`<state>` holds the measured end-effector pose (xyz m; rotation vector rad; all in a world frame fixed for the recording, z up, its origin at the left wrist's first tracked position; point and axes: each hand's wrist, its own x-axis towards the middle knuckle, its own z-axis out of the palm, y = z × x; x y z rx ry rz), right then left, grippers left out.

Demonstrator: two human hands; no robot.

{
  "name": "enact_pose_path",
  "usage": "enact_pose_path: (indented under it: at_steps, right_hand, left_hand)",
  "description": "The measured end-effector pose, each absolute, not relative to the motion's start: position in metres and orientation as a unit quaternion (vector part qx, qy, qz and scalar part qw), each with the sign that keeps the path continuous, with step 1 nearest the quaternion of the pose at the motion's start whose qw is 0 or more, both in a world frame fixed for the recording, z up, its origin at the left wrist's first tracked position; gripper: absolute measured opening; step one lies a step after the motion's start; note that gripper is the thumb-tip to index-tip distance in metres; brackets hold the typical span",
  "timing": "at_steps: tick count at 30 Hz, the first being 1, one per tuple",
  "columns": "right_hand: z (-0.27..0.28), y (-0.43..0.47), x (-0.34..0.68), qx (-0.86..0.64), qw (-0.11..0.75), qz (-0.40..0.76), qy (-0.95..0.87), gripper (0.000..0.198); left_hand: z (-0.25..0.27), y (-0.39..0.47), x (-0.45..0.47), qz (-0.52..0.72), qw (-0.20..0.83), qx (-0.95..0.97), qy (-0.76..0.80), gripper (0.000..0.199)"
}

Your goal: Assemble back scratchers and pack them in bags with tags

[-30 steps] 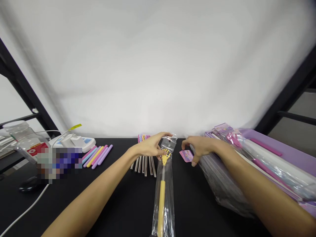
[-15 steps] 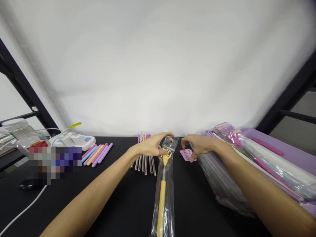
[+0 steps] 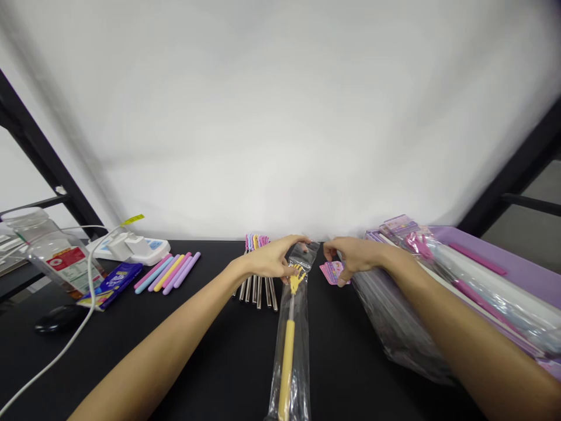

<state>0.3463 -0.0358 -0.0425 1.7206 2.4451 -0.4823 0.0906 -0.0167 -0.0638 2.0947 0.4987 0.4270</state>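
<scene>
My left hand [image 3: 275, 257] pinches the upper part of a clear plastic bag [image 3: 302, 351] lying on the black table. Inside the bag is a yellow back scratcher [image 3: 287, 362] with a hand-shaped head, a metal rod and a long handle. To the right, my right hand [image 3: 350, 257] has its thumb and fingers closed on small pink printed cards [image 3: 332, 272] at the table surface. Just behind my left hand lie several metal back scratcher rods [image 3: 258, 292] with coloured heads, partly covered by that hand.
Several pastel handle tubes [image 3: 169, 273] lie at left, near a power strip [image 3: 149, 251], a jar [image 3: 61, 257], a blue packet [image 3: 116, 283] and a black mouse [image 3: 61, 318]. On the right, a purple box [image 3: 477, 245] holds bagged back scratchers beside a stack of clear bags [image 3: 398, 327].
Both hands stay nearly in place, the left on the bag and the right on the cards. The view has shifted very slightly.
</scene>
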Motion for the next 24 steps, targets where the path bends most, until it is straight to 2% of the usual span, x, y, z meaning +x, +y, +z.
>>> enact_pose_path:
  at_steps: [7, 19, 24]
  right_hand:
    - [-0.0434, -0.0355, 0.3469, 0.559, 0.051, -0.156, 0.813, 0.055]
    - [-0.0423, -0.0367, 0.3448, 0.570, 0.058, -0.176, 0.800, 0.066]
    - [-0.0422, -0.0369, 0.3452, 0.568, 0.063, -0.183, 0.800, 0.061]
  left_hand:
    - [-0.0636, -0.0177, 0.0912, 0.177, 0.453, 0.850, 0.202, 0.072]
    - [-0.0655, -0.0176, 0.0910, 0.171, 0.456, 0.849, 0.206, 0.073]
    - [-0.0658, -0.0181, 0.0914, 0.169, 0.455, 0.849, 0.207, 0.073]
